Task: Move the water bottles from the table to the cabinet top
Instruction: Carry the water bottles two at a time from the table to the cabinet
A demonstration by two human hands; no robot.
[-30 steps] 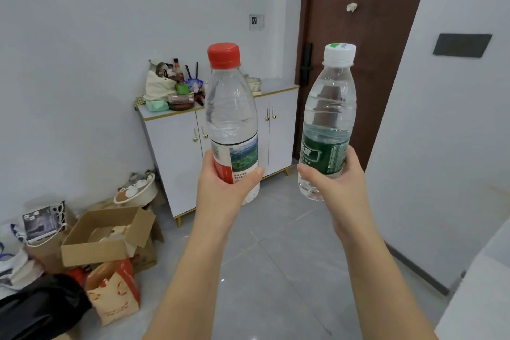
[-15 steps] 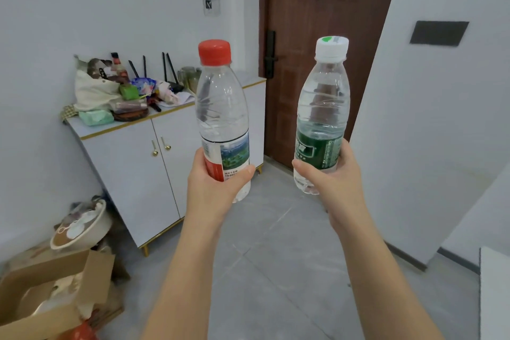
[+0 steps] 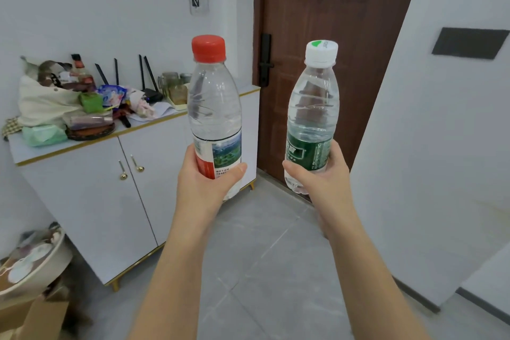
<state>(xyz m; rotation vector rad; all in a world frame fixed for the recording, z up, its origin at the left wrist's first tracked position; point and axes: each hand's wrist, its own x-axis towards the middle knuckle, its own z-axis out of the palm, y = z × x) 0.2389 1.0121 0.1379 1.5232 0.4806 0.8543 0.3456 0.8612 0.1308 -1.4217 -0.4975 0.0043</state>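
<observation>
The left hand (image 3: 205, 188) and the right hand (image 3: 324, 188) are bare, and behind each wrist the slim, smooth left forearm (image 3: 176, 270) and right forearm (image 3: 367, 270) are bare too along all of their visible length.

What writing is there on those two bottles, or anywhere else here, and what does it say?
On the red-capped bottle: small print low on its label, too blurred to read.
On the white-capped bottle: pale characters on its green label, too blurred to read; tiny print on its cap, also unreadable.
On the wall plate: one mark that looks like "V", no words.
</observation>
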